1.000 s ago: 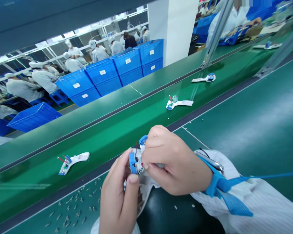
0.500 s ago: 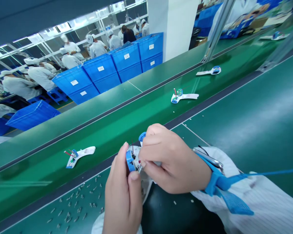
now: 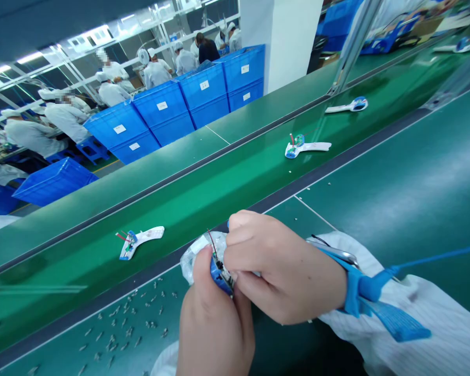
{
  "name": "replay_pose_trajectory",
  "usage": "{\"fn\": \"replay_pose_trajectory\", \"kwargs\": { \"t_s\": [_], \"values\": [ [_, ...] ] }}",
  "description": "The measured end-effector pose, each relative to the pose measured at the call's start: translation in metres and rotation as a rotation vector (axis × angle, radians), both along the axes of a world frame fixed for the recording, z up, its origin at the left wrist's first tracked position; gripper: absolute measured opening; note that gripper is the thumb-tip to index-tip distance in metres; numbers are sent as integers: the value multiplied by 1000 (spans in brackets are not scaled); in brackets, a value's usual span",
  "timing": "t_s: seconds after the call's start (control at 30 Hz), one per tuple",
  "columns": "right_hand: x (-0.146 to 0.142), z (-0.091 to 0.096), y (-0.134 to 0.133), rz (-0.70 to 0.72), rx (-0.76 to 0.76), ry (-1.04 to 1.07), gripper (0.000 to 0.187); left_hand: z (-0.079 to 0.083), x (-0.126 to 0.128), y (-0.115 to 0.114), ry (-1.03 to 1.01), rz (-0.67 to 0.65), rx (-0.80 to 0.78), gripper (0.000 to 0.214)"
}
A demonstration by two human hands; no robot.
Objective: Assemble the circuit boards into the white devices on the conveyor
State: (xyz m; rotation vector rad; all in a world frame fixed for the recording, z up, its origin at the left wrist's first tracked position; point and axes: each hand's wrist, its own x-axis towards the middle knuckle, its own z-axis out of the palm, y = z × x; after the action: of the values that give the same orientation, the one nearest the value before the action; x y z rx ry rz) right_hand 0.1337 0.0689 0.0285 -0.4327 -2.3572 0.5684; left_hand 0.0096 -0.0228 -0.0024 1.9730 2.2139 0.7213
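Observation:
Both my hands hold a small white plastic housing (image 3: 207, 253) with a blue end piece (image 3: 220, 277) and thin red and black wires, just above the near edge of the belt. My left hand (image 3: 214, 329) grips it from below, and my right hand (image 3: 276, 266) pinches it from the right. The fingers hide part of the housing. A similar white unit with a blue end and red wires (image 3: 139, 241) lies on the green conveyor belt (image 3: 203, 203) to the left of my hands.
Several small metal parts (image 3: 121, 334) lie scattered on the green bench mat. A blue wrist strap (image 3: 354, 287) circles my right wrist. Further units ride the belt. Blue crates (image 3: 160, 117) and co-workers in white coveralls and caps stand beyond it, with a white pillar (image 3: 285, 42) behind.
The housing has turned in my hands, its blue end now pointing down and its white shell showing to the left. The units on the belt have moved right.

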Motion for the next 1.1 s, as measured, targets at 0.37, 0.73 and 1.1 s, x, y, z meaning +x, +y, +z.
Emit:
{"fn": "replay_pose_trajectory", "kwargs": {
  "t_s": [0.37,0.73,1.1],
  "values": [
    [-2,-3,7,15,-209,78,24,8,8,6,-38,92,25,40],
    [-21,-12,-17,-261,-340,203,22,3,6,13,77,267,28,51],
    [-16,-12,-12,-194,-365,114,27,-3,7,15,5,276,23,48]
  ]
}}
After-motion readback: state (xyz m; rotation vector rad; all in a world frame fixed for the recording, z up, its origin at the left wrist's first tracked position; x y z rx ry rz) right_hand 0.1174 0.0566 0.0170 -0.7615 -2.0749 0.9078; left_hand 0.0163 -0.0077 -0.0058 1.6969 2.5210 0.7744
